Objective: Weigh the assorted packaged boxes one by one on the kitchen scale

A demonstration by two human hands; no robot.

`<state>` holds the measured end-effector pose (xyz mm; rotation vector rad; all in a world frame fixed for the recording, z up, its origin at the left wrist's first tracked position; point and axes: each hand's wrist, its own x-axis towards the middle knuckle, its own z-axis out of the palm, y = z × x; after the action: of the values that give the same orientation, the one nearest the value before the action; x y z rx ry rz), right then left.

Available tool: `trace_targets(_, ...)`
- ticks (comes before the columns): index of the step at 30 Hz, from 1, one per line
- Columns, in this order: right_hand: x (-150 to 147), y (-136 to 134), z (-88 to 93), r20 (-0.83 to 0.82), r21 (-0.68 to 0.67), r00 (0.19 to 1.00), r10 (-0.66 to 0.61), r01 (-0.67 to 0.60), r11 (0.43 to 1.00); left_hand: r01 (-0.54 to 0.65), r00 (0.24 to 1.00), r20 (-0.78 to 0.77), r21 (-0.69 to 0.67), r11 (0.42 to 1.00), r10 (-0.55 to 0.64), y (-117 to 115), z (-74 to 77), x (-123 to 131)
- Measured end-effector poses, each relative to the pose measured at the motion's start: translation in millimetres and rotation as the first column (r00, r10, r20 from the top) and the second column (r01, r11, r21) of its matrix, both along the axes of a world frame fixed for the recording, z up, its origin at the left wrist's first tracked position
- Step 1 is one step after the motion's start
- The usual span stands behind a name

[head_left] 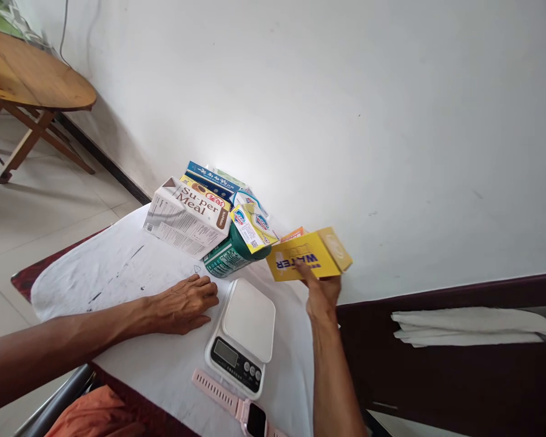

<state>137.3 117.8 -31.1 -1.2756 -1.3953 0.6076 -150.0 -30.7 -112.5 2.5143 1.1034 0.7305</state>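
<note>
My right hand (323, 291) grips a yellow wafer box (307, 254) and holds it in the air just beyond the far right corner of a white kitchen scale (243, 331). My left hand (184, 303) lies flat on the white tablecloth (113, 273), fingers stretched out toward the scale's left edge and holding nothing. The scale's platform is bare.
A pile of packages stands against the wall: a Su-per Meal carton (188, 217), a green tin (230, 255), a yellow soap box (250, 227), blue boxes behind. A pink smartwatch (236, 408) lies near the table's front edge. Folded white cloth (468, 328) lies right; a wooden table (27, 79) stands far left.
</note>
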Motion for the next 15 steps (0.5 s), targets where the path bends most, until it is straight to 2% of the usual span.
trace_targets(3,13.1,-29.6,28.8,-0.015,0.027,0.998,0.057,-0.057,0.998,0.0,1.0,-0.02,0.015,1.0,0.0,-0.3,-0.8,-0.1)
trace_targets(6,21.8,-66.3,39.4,0.037,-0.004,0.996,0.083,-0.083,0.997,0.004,1.0,-0.021,0.041,0.999,-0.003,-0.4,-1.7,-0.1)
trace_targets(11,9.8,-123.2,14.6,0.022,-0.197,0.99,0.137,-0.13,0.972,0.008,1.0,-0.002,0.097,0.995,-0.008,-1.4,-4.8,-0.2)
trace_targets(15,-10.9,-150.7,2.2,0.023,-0.263,0.985,0.17,-0.158,0.952,0.006,0.999,-0.04,0.131,0.991,0.0,-2.1,-6.1,0.7)
